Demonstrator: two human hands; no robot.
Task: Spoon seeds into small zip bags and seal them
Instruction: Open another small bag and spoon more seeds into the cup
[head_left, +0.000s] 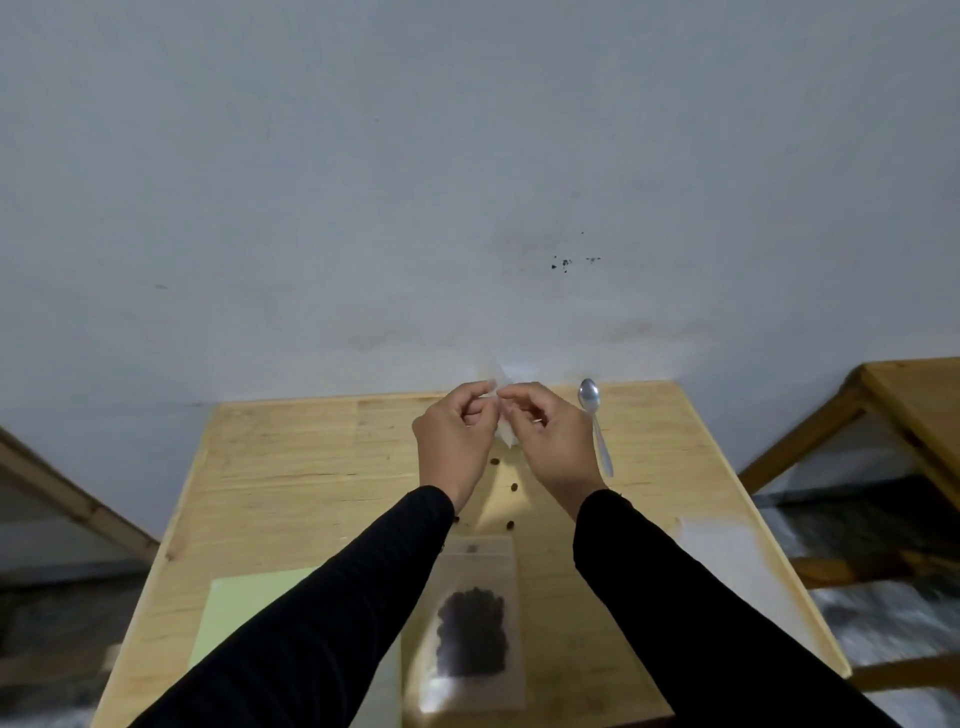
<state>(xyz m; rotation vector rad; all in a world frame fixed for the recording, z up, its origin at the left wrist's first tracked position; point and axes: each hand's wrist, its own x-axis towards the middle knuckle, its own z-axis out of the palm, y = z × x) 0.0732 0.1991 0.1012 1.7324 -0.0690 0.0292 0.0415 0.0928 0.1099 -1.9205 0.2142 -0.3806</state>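
Two hands (498, 431) pinch one small bag (501, 402).

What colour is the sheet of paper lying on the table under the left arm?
Pale green paper, seen in the head view.

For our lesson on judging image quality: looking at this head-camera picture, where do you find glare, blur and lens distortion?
Head view: glare whitens the near end of the seed bag; the small bag pinched by the left hand and right hand is washed out and faint; the floor at the right edge is smeared; the wide lens makes the table edges splay outward.
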